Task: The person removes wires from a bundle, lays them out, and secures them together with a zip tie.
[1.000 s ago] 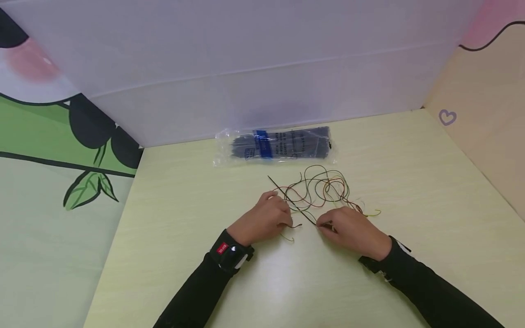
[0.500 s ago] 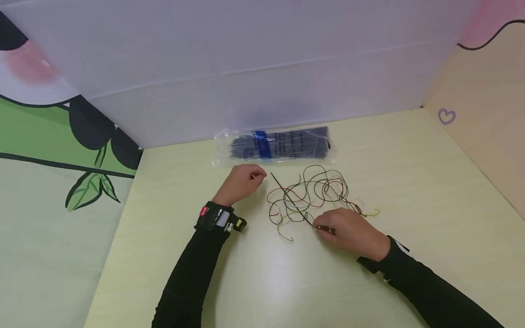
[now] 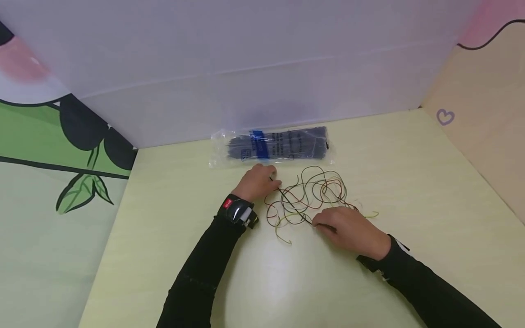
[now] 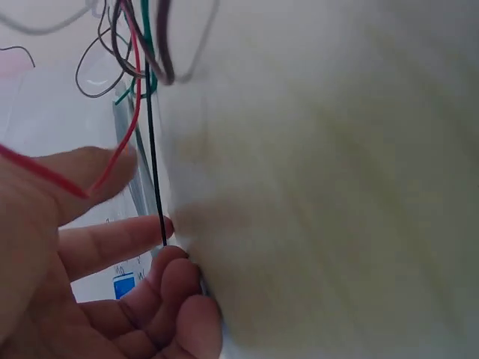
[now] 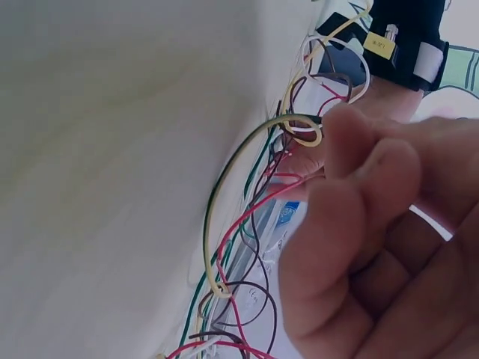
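A thin black cable tie [image 3: 293,206] slants across a loose tangle of coloured wires [image 3: 305,182] on the table. My right hand [image 3: 348,230] pinches the tie's near end between thumb and fingers; the held end itself is hidden. At the far end is my left hand [image 3: 256,182]. In the left wrist view, the tie [image 4: 153,142] runs down to the index fingertip, the thumb stands apart from it, and the other fingers are bent. A red wire [image 4: 133,112] passes in front of the left thumb. The right wrist view shows the right fingertips [image 5: 322,224] beside the wires.
A clear plastic bag [image 3: 279,145] of dark cable ties lies behind the wires, near the back wall [image 3: 254,100]. The pale table [image 3: 410,173] meets a beige panel [image 3: 484,114] on the right. A printed panel [image 3: 41,237] stands on the left.
My left hand let go of wire ends near the front, moved away to the far left, then came right to the tie's far end. The right hand has stayed almost still.
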{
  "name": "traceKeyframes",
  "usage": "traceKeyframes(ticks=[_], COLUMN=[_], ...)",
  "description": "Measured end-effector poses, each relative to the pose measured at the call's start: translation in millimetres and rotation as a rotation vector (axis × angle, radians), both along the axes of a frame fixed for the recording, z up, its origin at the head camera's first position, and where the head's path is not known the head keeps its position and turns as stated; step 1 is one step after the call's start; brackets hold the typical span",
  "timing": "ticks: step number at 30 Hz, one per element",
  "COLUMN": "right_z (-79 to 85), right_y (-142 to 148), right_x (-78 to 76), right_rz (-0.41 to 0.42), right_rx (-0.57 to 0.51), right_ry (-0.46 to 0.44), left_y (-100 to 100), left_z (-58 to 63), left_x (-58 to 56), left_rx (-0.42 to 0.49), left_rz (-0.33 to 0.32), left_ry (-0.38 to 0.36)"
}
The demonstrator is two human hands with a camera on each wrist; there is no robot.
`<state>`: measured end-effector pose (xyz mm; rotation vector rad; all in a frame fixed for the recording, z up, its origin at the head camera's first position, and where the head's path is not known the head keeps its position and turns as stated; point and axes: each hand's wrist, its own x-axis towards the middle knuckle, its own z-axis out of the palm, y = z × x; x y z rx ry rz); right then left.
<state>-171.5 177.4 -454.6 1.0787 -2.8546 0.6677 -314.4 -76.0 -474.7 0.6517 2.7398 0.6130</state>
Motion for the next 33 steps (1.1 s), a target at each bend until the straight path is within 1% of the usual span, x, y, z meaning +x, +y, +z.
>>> traceKeyframes(ticks=[3,7,9,12,14,17,20,21,23,25,28,30,33], right_z=[-0.4,-0.4,-0.7,-0.5,-0.7,-0.9,-1.1,-0.9,-0.3,0.6,1.9,2.8,3.6], right_y=[-0.6,-2.1,-3.3,-5.2,-6.0,-6.0,-5.4,-5.4,-5.4,-5.9,-6.9,-7.9,-10.6], right_x=[-0.1,0.1,-0.1,-1.6,-3.0,-4.9,-5.5,-5.5,-5.1,-4.7,-4.5,-5.0,-6.5], right_rz=[-0.017,-0.043,-0.053,-0.059,-0.053,-0.038,-0.038,-0.041,-0.050,-0.055,-0.036,-0.014,0.009], right_rx=[0.015,0.020,0.006,-0.044,-0.087,-0.137,-0.151,-0.157,-0.172,-0.192,-0.226,-0.244,-0.275], right_ry=[0.023,0.041,0.046,0.049,0.047,0.037,0.022,0.012,-0.015,-0.046,-0.094,-0.105,-0.094], left_y=[-2.4,-5.6,-7.1,-9.2,-10.3,-11.0,-10.2,-9.6,-7.8,-5.7,-3.4,-2.1,0.0], left_z=[-4.2,-4.8,-4.9,-3.5,-0.9,3.8,8.6,9.9,12.7,15.4,18.6,20.7,22.7], left_x=[-0.7,-2.0,-1.5,1.2,3.9,9.2,16.0,18.6,24.3,30.2,39.4,44.8,50.9], left_rx=[0.026,0.053,0.067,0.116,0.171,0.276,0.396,0.436,0.524,0.607,0.710,0.745,0.766], left_rz=[0.007,0.003,0.002,0.011,0.022,0.046,0.059,0.060,0.058,0.056,0.050,0.020,-0.059], left_ry=[0.040,0.074,0.096,0.149,0.198,0.262,0.289,0.282,0.243,0.185,0.112,0.102,0.115])
